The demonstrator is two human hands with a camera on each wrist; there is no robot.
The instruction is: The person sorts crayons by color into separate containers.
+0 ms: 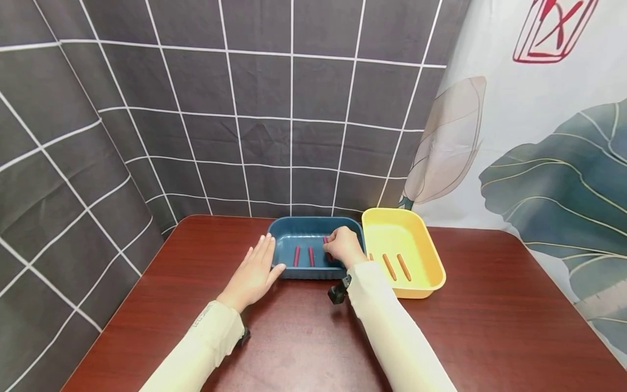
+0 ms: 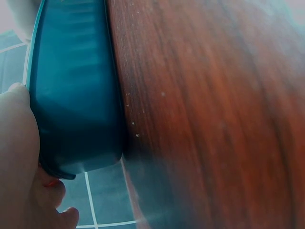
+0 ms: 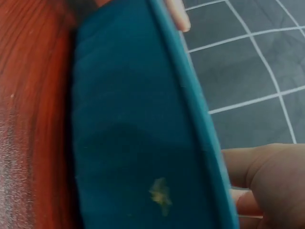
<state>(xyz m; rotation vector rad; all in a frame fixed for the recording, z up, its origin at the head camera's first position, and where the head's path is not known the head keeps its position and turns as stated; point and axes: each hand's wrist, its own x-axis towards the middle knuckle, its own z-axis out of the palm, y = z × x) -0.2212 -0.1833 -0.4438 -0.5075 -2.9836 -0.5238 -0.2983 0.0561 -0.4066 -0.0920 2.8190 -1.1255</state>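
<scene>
Head view is bright, even, diffuse light, probably from overhead; only soft shadows under the forearms on the table (image 1: pixel 490 305), which shows a mild sheen but no hard glare. Wide-angle bowing at the edges: grid lines on the backdrop (image 1: pixel 73 163) curve at left. Focus is sharp throughout. Both wrist views are too close and soft: the blue tray (image 2: pixel 76 95) is blurred, wood grain smeared toward the frame edges, colours oversaturated, red-heavy.
</scene>
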